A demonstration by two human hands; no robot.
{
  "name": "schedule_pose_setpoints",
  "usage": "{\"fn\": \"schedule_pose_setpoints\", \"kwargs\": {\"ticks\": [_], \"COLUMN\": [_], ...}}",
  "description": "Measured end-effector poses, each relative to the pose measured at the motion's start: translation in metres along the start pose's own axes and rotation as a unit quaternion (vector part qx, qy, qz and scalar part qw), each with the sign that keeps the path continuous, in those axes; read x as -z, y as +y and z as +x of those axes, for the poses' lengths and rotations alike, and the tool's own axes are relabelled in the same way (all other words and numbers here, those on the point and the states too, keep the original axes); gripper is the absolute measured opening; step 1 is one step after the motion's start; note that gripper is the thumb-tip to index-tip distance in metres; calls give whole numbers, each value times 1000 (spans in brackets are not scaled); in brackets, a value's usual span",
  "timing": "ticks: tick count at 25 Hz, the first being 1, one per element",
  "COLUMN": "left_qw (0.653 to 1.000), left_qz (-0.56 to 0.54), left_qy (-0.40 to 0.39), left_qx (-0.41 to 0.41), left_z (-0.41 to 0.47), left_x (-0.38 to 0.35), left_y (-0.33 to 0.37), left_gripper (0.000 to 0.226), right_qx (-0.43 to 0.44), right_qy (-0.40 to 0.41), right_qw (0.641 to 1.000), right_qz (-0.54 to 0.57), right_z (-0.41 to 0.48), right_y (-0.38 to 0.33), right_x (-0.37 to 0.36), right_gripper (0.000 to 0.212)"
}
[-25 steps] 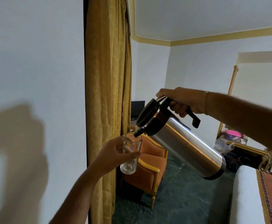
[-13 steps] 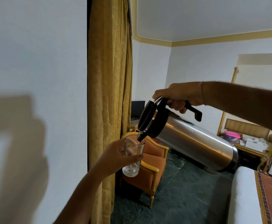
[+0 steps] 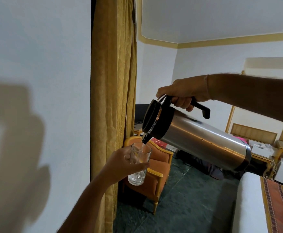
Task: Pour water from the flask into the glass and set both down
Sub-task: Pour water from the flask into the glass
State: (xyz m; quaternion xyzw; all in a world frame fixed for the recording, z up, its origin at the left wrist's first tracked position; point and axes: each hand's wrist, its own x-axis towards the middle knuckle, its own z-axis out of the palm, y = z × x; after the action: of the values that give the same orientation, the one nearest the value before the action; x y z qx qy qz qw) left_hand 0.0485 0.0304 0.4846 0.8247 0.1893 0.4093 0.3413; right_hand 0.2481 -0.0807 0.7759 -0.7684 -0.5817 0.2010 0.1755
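Both hands raised — flask (image 3: 196, 142) tilted

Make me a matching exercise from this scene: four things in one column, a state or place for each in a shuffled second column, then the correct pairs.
Things
1. flask
2. glass
3. armchair
4. curtain

States or places
A. hanging beside the white wall
B. tilted, spout down, held by its black handle in the right hand
C. standing on the dark floor behind the glass
D. held roughly upright in the left hand under the spout

Pairs: 1-B, 2-D, 3-C, 4-A
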Motion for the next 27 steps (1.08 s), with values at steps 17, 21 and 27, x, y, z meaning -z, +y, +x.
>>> {"fn": "schedule_pose_setpoints", "kwargs": {"ticks": [17, 21, 27], "left_qw": [999, 1000, 999], "left_qz": [-25, -21, -47], "left_qy": [17, 19, -2], "left_qx": [-16, -11, 8], "left_z": [-6, -7, -8], "left_x": [-4, -8, -11], "left_y": [2, 5, 13], "left_gripper": [66, 54, 53], "right_qx": [-32, -33, -32], "right_qy": [9, 19, 16], "right_qw": [997, 997, 996], "right_qz": [-64, -73, -85], "right_z": [-11, -11, -13], "right_y": [-18, -20, -20], "right_x": [7, 10, 13], "right_gripper": [64, 65, 65]}}
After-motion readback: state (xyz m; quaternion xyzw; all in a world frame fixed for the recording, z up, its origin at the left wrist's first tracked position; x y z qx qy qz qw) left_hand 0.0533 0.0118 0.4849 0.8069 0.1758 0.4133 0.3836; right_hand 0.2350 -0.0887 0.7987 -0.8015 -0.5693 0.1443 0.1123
